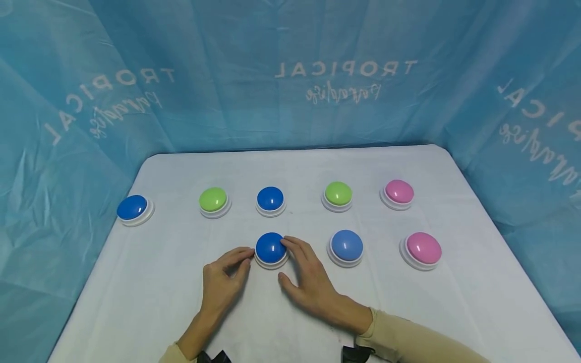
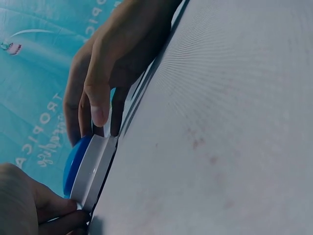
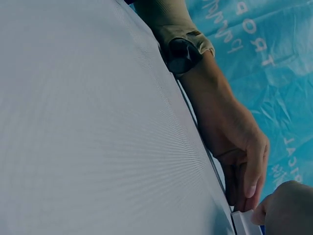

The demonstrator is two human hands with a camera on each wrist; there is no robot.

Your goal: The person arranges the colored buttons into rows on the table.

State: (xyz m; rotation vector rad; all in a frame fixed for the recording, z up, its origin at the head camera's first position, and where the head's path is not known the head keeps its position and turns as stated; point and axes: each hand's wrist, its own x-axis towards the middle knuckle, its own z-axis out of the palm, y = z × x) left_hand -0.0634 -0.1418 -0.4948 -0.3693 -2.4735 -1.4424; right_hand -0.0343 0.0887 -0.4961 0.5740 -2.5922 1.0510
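Observation:
A blue dome button (image 1: 270, 247) on a round white base sits on the table in front of me. My left hand (image 1: 222, 282) is at its left side, index fingertip touching the white base (image 2: 93, 178) and thumb close by. On the other side is my right hand (image 1: 313, 285). Its extended fingertips touch the right edge of the button, while the thumb stands apart, nearer to me. In the left wrist view the right hand (image 2: 117, 58) comes down over the far end of the base. The left hand (image 3: 234, 132) shows fairly straight fingers in the right wrist view.
Behind stand a green button (image 1: 213, 199), a blue one (image 1: 270, 199), another green one (image 1: 338, 194) and a pink one (image 1: 399, 192). A lighter blue button (image 1: 347, 246) and a pink button (image 1: 424, 248) lie to the right. Another blue button (image 1: 132, 207) is at the left edge.

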